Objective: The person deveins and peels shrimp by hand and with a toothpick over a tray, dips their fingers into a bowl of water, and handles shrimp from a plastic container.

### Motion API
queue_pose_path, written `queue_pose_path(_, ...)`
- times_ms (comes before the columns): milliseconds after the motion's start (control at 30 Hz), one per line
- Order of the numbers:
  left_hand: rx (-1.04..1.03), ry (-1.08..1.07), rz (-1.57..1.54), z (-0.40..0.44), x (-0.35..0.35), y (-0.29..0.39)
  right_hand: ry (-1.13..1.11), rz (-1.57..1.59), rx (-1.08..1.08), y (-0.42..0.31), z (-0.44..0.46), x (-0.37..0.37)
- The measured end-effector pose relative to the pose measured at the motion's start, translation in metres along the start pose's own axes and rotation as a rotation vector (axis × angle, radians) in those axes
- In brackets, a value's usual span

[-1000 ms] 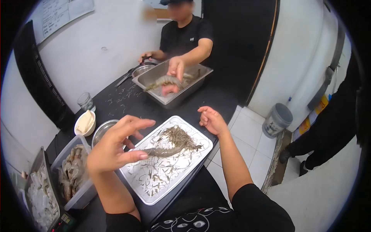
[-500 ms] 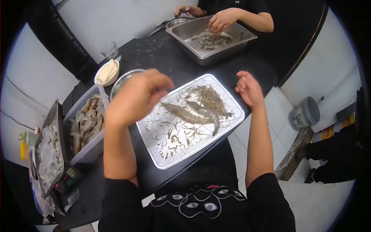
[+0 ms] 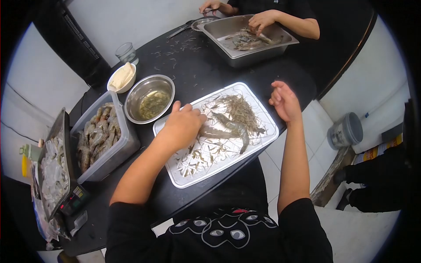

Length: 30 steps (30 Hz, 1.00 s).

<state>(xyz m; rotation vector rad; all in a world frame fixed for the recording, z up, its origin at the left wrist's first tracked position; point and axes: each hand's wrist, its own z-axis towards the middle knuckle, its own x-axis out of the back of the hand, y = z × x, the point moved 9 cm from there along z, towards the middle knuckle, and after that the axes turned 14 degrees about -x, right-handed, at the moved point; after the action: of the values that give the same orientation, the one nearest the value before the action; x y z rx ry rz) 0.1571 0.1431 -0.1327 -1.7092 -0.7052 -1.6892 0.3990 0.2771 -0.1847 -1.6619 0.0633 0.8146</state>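
My left hand point(image 3: 184, 125) reaches over the left part of a white tray point(image 3: 180, 180), its fingers curled down on the head end of a grey shrimp point(image 3: 219, 133). Its fingertips are partly hidden. Beside that one lies a second shrimp point(image 3: 239, 130), curved with its end toward the near edge. A heap of thin shrimp legs and feelers point(image 3: 241, 109) fills the far right of the tray, and loose trimmings point(image 3: 197, 160) are scattered at the near left. My right hand point(image 3: 285, 101) is held past the tray's right edge, fingers folded, with nothing visible in them.
Left of the tray stand a steel bowl point(image 3: 150, 79) of cloudy liquid, a white bowl point(image 3: 132, 79), a glass point(image 3: 126, 52), a plastic tub point(image 3: 128, 139) of shrimp, and a scale point(image 3: 73, 199) bearing bagged contents. Opposite, a co-worker's hand point(image 3: 263, 19) reaches into a steel pan point(image 3: 243, 53).
My left hand has come down from above the tray's left side onto the shrimp, uncovering the steel bowl. My right hand has barely moved. The co-worker's hand has shifted slightly right in the pan.
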Motion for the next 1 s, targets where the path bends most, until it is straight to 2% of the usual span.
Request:
queue_pose_path(167,0.100,-0.080,0.004,-0.020,0.008,-0.006,-0.011,-0.004,-0.001,0.000,0.000,-0.002)
queue_pose_path(267,-0.072,0.182,-0.078,0.002,0.035,0.024,-0.004,-0.004,0.003,0.000,0.000,-0.001)
queue_pose_path(400,-0.222,0.106,-0.230,0.051,0.018,0.054,-0.004,0.006,0.015,0.000,0.001,-0.002)
queue_pose_path(500,-0.119,0.071,-0.189,0.067,-0.001,0.047,0.012,0.005,0.020,-0.002,-0.002,-0.002)
queue_pose_path(600,-0.038,-0.103,-0.336,0.070,-0.012,0.036,0.015,0.011,0.011,-0.001,-0.002,0.001)
queue_pose_path(800,-0.143,-0.037,-0.407,0.058,-0.005,0.040,0.009,0.020,-0.016,0.000,0.004,0.001)
queue_pose_path(900,-0.112,0.001,-0.569,0.050,0.008,0.035,0.015,0.016,-0.015,-0.002,0.003,0.000)
queue_pose_path(1000,-0.059,0.136,-0.568,0.045,0.008,0.019,0.008,0.008,-0.008,-0.002,0.002,-0.001)
